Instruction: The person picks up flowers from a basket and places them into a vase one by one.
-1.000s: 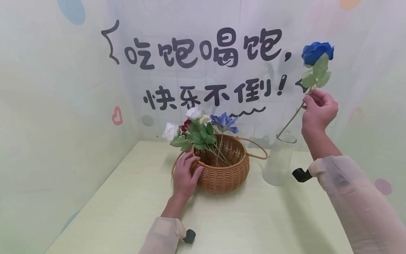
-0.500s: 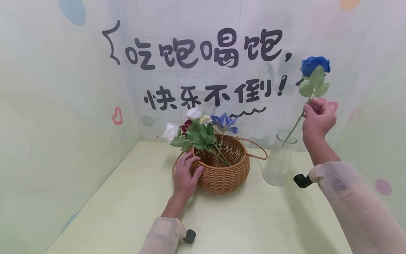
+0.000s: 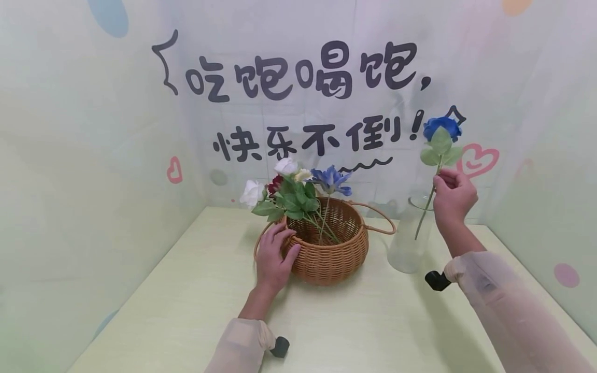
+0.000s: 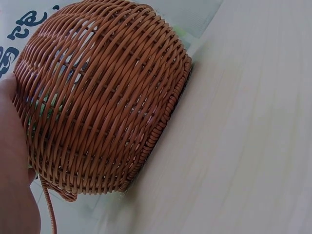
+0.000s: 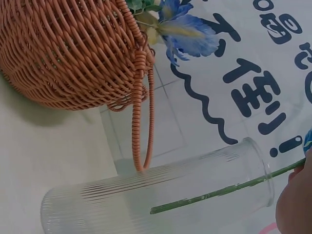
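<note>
My right hand [image 3: 454,197] pinches the green stem of a blue rose [image 3: 442,129] just below its leaves. The stem passes through the mouth of a tall clear glass vase [image 3: 404,254]. In the right wrist view its cut end [image 5: 158,210] hangs inside the ribbed vase, well above the bottom. My left hand [image 3: 274,264] grips the near left rim of a round wicker basket [image 3: 328,264], thumb along the outer wall. From the left wrist view the basket's woven side [image 4: 107,97] fills much of the picture, and only part of that hand shows.
White roses [image 3: 286,166], a dark red flower [image 3: 274,184] and a blue-purple flower [image 3: 331,180] lean in the basket. Its right loop handle [image 3: 380,230] reaches toward the vase. A printed cloth wall [image 3: 289,31] stands behind the pale table [image 3: 354,331].
My right hand has come down and slightly left with the blue rose, so the stem has moved from the vase's rim to deep inside it. The left hand and basket stay still.
</note>
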### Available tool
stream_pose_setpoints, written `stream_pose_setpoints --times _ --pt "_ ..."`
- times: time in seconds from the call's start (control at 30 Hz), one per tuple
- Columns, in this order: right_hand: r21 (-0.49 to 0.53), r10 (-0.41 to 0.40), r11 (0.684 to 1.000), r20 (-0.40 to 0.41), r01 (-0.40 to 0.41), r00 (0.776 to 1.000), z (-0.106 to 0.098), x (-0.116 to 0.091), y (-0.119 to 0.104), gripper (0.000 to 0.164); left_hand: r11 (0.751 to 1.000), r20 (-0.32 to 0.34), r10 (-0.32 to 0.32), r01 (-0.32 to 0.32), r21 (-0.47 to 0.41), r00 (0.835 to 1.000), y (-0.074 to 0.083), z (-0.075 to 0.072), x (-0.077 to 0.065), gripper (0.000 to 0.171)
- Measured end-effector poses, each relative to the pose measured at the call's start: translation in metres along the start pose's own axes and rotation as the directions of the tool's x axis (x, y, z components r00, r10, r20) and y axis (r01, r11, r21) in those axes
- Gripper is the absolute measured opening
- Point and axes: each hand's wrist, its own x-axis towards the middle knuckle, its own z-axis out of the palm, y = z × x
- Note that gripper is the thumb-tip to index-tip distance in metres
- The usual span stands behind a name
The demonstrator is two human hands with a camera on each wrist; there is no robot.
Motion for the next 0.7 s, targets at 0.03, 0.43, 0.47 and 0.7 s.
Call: stream_pose_setpoints --times 0.03,0.43,0.47,0.7 --pt "-0.024 -0.004 1.0 0.005 0.004 1.0 0.0 -0.001 0.002 0.024 1.0 -0.001 0.0 0.0 -0.001 1.0 0.0 0.0 0.0 0.031" --pt "-0.164 -0.004 0.986 0.055 0.013 0.998 0.003 -0.012 0.018 0.028 1.0 -0.004 0.011 -0.011 -0.005 1.0 0.0 0.001 0.0 0.032" --pt "-0.176 -0.008 0.984 0.061 0.019 0.998 0.004 -0.013 0.019 0.028 1.0 -0.004 0.011 -0.011 -0.005 1.0 0.0 0.001 0.0 0.032" --pt "-0.237 -0.009 0.971 0.105 0.034 0.994 0.006 -0.019 0.022 0.029 1.0 0.006 0.001 -0.001 -0.006 1.0 -0.001 0.0 0.0 0.032"
